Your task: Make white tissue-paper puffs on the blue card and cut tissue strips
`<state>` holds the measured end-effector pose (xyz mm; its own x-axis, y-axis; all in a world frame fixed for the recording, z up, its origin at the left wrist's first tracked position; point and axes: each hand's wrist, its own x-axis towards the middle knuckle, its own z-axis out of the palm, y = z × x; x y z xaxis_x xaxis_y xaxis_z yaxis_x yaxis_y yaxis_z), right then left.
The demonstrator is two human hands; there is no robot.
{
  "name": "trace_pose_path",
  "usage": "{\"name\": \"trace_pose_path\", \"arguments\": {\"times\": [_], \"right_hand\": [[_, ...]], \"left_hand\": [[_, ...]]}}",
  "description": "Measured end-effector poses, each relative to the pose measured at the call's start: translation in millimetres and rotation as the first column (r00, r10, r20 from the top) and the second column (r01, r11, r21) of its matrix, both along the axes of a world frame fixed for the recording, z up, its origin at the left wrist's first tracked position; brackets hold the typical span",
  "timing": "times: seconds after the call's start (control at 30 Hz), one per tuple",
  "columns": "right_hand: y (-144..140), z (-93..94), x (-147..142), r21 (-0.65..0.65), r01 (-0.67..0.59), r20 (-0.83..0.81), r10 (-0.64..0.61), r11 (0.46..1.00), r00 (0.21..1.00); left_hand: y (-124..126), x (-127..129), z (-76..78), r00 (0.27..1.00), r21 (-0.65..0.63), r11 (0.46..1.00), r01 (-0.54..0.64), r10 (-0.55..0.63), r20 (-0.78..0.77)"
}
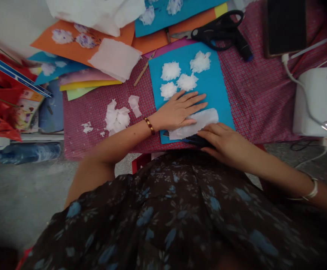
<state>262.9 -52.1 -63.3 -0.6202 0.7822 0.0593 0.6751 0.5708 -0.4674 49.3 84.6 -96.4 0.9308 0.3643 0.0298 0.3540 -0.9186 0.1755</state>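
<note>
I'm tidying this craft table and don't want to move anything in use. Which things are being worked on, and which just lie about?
In use: blue card, white tissue strip, tissue tufts, left hand, right hand.

Lying about: scissors, orange card, tissue scraps, white box.

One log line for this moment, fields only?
left hand: flat on tissue strip | right hand: on dark tool | blue card: four tissue tufts

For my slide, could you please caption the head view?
Left hand flattens white tissue strip on blue card; right hand rests at its edge.
</note>
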Motion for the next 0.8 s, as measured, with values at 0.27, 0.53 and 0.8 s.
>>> {"name": "trace_pose_path", "arguments": {"times": [0.27, 0.53, 0.8], "right_hand": [[-48.0, -0.3, 25.8, -0.071, 0.06, 0.014, -0.059, 0.996, 0.998], [-44.5, 6.8, 61.0, -0.016, 0.215, -0.141, -0.215, 0.976, 0.966], [-34.2, 8.7, 70.5, 0.071, 0.324, -0.113, -0.315, 0.943, 0.942]], "left_hand": [[1.6, -2.4, -1.0, 1.0, -0.03, 0.999, 0.019, -0.018, 0.02], [3.5, -9.1, 5.2, 0.983, -0.129, 0.989, -0.071, 0.091, 0.161], [-29.7, -40.1, 30.2, 0.827, -0.223, 0.91, -0.35, 0.412, 0.382]]}}
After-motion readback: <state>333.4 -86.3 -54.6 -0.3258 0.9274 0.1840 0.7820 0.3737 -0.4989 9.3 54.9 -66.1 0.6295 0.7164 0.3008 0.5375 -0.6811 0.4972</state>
